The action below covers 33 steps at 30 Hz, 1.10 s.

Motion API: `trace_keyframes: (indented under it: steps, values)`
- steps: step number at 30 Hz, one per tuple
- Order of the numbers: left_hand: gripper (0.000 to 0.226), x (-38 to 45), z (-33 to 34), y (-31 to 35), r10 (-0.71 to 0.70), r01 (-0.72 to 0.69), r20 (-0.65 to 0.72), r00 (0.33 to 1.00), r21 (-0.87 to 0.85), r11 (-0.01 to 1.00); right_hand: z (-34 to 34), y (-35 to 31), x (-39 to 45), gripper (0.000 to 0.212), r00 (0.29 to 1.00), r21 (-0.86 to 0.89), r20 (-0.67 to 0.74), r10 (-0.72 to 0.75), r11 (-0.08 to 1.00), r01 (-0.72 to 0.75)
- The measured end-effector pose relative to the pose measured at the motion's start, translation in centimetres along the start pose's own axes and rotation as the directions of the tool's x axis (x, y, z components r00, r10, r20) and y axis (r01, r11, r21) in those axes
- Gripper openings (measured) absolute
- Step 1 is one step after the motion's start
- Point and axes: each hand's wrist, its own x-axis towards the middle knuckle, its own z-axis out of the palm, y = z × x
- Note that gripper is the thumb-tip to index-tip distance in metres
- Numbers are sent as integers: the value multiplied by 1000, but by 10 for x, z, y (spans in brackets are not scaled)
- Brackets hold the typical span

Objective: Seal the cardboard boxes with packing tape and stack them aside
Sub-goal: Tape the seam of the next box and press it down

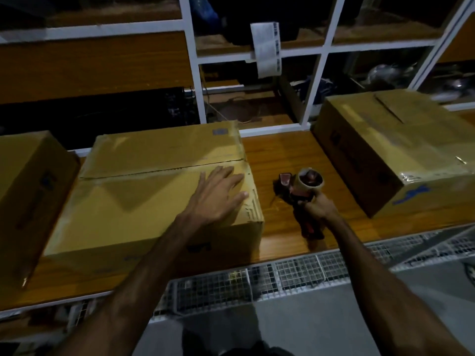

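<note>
Dim room, wooden bench (282, 155), white metal shelving (191, 60), grey floor (308, 317)

A wooden shelf board (280, 160) has wire mesh (295, 273) along its front edge. Behind its back edge stands a white rack frame (191, 60), a printed paper slip (266, 47) hanging from its crossbar.

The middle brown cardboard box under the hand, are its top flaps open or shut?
Shut: the middle brown cardboard box has flaps lying flat, meeting at the seam.
</note>
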Motion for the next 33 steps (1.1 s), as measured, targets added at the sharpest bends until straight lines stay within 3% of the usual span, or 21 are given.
trace_keyframes:
  steps: [3, 6, 9, 12, 15, 17, 19, 22, 26, 33]
  values:
    - [56, 11, 6, 31, 36, -39, -59, 998, -66, 997, 1, 5, 4, 54, 999, 137, -35, -13, 990, 18]
    - [49, 19, 8, 64, -16, -17, -123, 992, -264, 964, -2, 8, 0, 53, 995, 268, -64, -72, 960, 87]
    - [45, 22, 18, 91, -183, 71, -128, 975, -598, 798, -6, 10, -4, 49, 986, 379, -103, -130, 912, 160]
    - [45, 28, 31, 105, -390, 163, -69, 918, -833, 529, -22, -5, -17, 45, 955, 470, -200, -219, 834, 289]
    - [47, 39, 23, 109, -495, 248, 191, 847, -967, 52, -44, -26, -31, 35, 883, 445, -331, -331, 771, 456]
    - [53, 44, 13, 111, -359, 319, 432, 828, -888, -332, -56, -40, -37, 32, 831, 415, -401, -386, 732, 541]
    - [59, 47, 9, 116, -168, 394, 562, 810, -733, -554, -65, -53, -43, 33, 788, 402, -446, -425, 691, 600]
    - [66, 50, 11, 124, -51, 383, 541, 839, -656, -650, -71, -71, -49, 34, 728, 370, -491, -479, 641, 672]
    - [68, 46, 6, 121, -27, 277, 418, 908, -647, -710, -75, -86, -57, 34, 679, 353, -501, -537, 589, 727]
    - [16, 23, -13, 99, -9, 286, 375, 927, -721, -631, -66, -106, -66, 32, 628, 351, -482, -610, 523, 777]
